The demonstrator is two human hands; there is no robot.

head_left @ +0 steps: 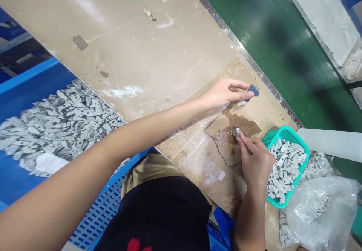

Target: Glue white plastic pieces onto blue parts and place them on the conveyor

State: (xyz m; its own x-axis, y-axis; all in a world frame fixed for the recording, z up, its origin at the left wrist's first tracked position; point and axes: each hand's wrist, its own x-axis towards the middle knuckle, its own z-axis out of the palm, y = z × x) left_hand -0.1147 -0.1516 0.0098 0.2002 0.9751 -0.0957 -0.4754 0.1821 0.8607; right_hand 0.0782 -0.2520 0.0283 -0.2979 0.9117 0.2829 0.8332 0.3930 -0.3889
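Over the bench, my left hand (223, 93) pinches a flat dark blue-grey block (253, 91) between thumb and fingers. A small whitish piece (241, 102) shows just under that block; whether the fingers also grip it, I cannot tell. My right hand (256, 158) is closed, its thumb and index finger pinching a small grey-white piece (238, 131). That piece touches or overlaps a small round dark thing (234, 132) on the wet brown cardboard (223, 147). The other fingers of this hand are curled under.
At right, a green basket (304, 145) holds many grey-white pieces, beside a clear plastic bag (322, 209) and a white tube (330, 143). A blue bin (34, 74) heaped with similar pieces stands at left. A green strip (254, 28) runs past the bench's (135, 55) far edge.
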